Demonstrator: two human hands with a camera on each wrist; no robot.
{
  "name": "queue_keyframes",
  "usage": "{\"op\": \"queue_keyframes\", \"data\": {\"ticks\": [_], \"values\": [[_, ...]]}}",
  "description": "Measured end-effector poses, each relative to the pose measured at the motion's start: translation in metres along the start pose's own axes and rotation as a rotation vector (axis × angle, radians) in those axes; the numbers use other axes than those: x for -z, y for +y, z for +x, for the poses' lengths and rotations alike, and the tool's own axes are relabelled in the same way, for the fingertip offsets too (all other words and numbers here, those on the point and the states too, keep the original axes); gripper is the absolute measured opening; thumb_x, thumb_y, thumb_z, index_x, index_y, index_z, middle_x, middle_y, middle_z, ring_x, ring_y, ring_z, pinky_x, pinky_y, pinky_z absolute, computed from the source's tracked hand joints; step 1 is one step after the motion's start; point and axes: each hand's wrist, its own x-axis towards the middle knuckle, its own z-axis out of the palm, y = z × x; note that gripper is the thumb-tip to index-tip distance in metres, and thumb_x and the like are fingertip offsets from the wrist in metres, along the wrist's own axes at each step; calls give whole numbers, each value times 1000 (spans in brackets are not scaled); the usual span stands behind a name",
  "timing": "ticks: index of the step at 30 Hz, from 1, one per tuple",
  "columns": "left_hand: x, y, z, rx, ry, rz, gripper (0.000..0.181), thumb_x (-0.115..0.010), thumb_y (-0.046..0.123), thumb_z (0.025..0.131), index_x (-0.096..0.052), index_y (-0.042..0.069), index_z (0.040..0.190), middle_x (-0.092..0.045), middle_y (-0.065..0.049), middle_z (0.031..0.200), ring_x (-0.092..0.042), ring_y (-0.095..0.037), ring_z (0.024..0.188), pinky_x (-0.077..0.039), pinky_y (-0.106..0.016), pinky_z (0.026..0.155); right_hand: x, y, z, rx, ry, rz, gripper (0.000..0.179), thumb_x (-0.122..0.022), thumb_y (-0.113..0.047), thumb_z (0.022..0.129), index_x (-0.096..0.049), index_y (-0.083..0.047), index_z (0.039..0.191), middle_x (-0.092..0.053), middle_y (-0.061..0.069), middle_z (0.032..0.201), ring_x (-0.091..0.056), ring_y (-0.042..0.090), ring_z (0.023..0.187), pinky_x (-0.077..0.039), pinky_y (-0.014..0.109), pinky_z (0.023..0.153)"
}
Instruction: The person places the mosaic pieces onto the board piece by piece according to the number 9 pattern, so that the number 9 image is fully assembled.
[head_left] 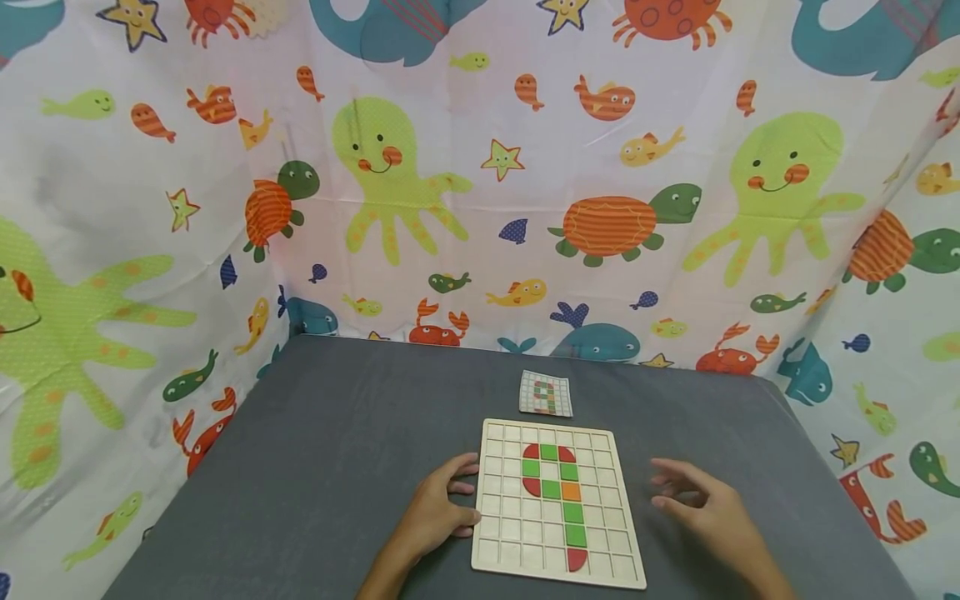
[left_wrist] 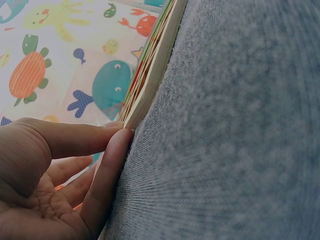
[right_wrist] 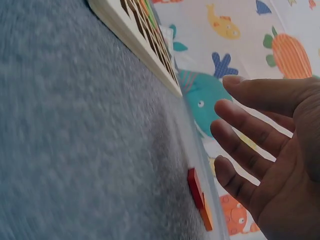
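Note:
A wooden grid board lies on the grey cloth in the head view. Green, red and orange tiles in it form a "9"-like figure, with an orange square at the right of the loop and a red rounded tile at the foot. My left hand pinches the board's left edge; the left wrist view shows thumb and a finger meeting at the wood. To the right of the board hovers my right hand, fingers loosely bent and holding nothing.
Behind the board lies a small pattern card with a similar figure. A red piece and an orange piece lie on the cloth in the right wrist view. A sea-animal curtain encloses the grey surface.

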Motion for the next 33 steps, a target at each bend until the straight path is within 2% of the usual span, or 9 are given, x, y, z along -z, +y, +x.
{"op": "queue_keyframes", "data": {"ticks": [11,15,17,21,24,33], "values": [[-2,0,0,6,-2,-7,86,-82,-17,76,-55,11,153,-60,-14,148,-63,-32,120,-65,-39,59,16,20,-3,-61,-7,-19,49,-80,-26,97,-66,-8,140,-77,9,115,-67,-2,93,-59,24,73],[-1,1,0,-3,-1,-8,86,-82,-17,76,-55,11,153,-60,-15,147,-63,-32,119,-65,-39,59,23,28,-4,-121,-36,-34,54,-79,-32,97,-64,-7,143,-76,12,122,-66,-2,98,-58,23,75],[-1,1,0,-2,-1,-8,86,-82,-17,76,-55,11,153,-60,-14,147,-63,-32,120,-65,-39,59,27,32,-4,-151,-56,-54,57,-78,-35,98,-63,-7,144,-74,14,126,-66,4,103,-57,23,76],[-1,1,-1,2,1,-5,83,-81,-15,78,-56,11,153,-60,-14,147,-63,-32,120,-65,-39,59,31,37,-1,-213,-112,-90,62,-76,-40,99,-60,-5,147,-71,18,134,-66,26,117,-56,29,79],[0,1,-1,4,3,-7,82,-81,-14,79,-56,12,153,-60,-14,147,-63,-32,120,-65,-39,59,33,38,0,-249,-150,-97,62,-75,-39,100,-57,-4,149,-69,20,136,-63,37,122,-55,34,82],[0,-1,0,-4,6,-10,82,-81,-14,79,-56,12,152,-61,-14,147,-63,-32,119,-65,-39,59,35,43,1,-248,-153,-97,56,-78,-20,97,-58,-1,147,-72,18,129,-64,34,116,-57,37,82]]}}
